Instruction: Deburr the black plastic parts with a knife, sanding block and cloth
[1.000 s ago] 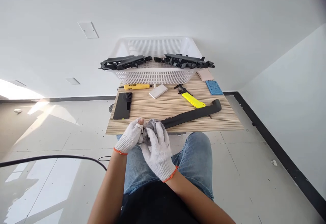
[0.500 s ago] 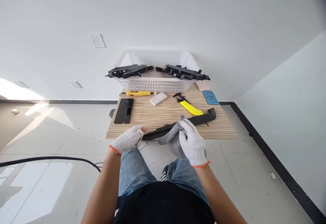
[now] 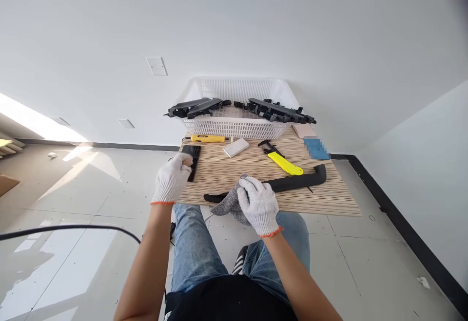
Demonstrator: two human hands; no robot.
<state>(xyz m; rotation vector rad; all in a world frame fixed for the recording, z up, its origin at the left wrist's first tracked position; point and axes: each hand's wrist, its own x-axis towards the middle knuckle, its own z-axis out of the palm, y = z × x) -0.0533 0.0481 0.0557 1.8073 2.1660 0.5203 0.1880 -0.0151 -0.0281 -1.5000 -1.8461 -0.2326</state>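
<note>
My left hand [image 3: 171, 177], in a white knitted glove with an orange cuff, hovers at the left of the table over a dark phone [image 3: 196, 158]. Its fingers are loosely curled and a little apart, with nothing visible in them. My right hand [image 3: 258, 204], gloved the same way, grips a grey cloth [image 3: 232, 203] against a long black plastic trim piece [image 3: 294, 181]. The trim lies along the front of the table, its hooked end to the right. The cloth hides part of its middle and hangs over the table edge.
On the striped table [image 3: 226, 167] lie a yellow tool [image 3: 208, 138], a white box-like item [image 3: 236, 147], a black tool with a yellow grip [image 3: 285, 163] and a blue pad [image 3: 316, 148]. Behind, a white basket [image 3: 234, 128] bears black plastic parts [image 3: 280, 111]. A black cable [image 3: 73, 227] crosses left.
My left hand has let go of the trim's left end and moved up and left to the phone. The trim now lies lower on the table; my right hand keeps the cloth on it.
</note>
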